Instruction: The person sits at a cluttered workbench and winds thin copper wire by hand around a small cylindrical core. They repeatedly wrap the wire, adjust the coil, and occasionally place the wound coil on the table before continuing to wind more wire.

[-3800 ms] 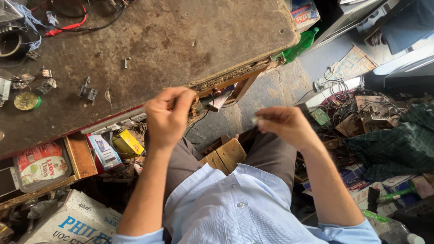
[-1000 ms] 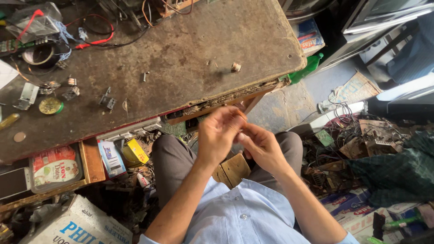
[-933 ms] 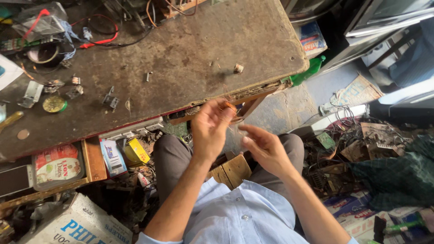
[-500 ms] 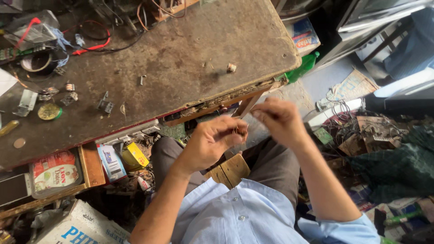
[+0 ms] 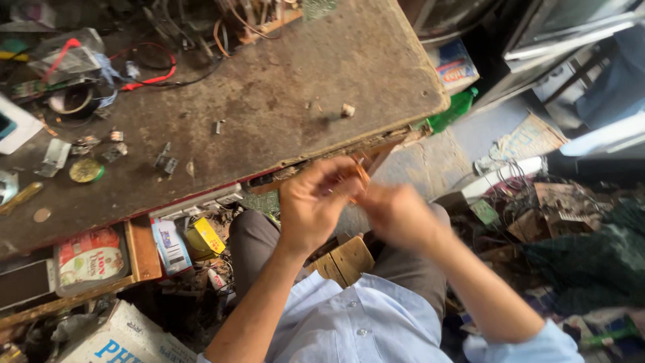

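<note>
Orange-ish small bit [image 5: 361,176], blurry, pinched btwn our left hand [image 5: 310,212] and right hand [image 5: 396,215] fingertips — looks light, thin, prob bendy, so we'd grip w/ fingertips only.

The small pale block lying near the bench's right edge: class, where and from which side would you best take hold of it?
Pinch the block across its two short sides, coming straight down from above. It lies alone on bare bench top, low and stubby, so only its sides offer purchase and nothing crowds it. Both hands, left and right, are busy below the bench edge.
</note>
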Motion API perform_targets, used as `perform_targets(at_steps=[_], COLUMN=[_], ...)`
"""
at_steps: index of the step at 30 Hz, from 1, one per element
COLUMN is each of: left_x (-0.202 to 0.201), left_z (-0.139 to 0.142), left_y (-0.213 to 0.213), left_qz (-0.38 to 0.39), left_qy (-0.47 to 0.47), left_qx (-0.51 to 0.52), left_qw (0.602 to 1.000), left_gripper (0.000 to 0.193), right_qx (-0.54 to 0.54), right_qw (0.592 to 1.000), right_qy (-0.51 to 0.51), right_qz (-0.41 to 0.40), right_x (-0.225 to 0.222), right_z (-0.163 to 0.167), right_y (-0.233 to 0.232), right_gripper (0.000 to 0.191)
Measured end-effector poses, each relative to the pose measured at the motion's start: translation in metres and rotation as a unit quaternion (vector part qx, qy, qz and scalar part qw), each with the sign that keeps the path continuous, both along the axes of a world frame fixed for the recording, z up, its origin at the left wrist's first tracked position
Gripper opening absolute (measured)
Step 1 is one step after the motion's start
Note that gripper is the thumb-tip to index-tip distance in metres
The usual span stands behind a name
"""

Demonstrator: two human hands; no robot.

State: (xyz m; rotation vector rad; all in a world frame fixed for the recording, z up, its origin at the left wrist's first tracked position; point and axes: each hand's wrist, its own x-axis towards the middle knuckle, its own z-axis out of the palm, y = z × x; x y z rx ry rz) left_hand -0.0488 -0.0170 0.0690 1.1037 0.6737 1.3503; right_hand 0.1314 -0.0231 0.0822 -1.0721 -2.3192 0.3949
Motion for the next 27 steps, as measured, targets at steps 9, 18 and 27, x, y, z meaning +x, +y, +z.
perform_targets(at_steps=[9, 18, 27], left_x=[-0.016, -0.010, -0.017], left_z=[-0.011, -0.001, -0.013], left_y=[0.000, -0.012, 0.021], left_qz=[0.039, -0.163, 0.171], left_qy=[0.323, -0.019, 0.278], left_qx=[0.118, -0.064, 0.084], left_qw=[0.938, 0.984, 0.942], left_gripper=[0.017, 0.023, 0.019], right_qx=[0.030, -0.186, -0.088], right_qw=[0.999, 0.925, 0.989], right_qy=[0.045, 0.328, 0.103], right_qz=[-0.007, -0.048, 0.057], right_x=[0.042, 0.009, 0.015], right_z=[0.025, -0.054, -0.013], right_y=[0.011, 0.037, -0.039], right_gripper=[0.020, 0.016, 0.017])
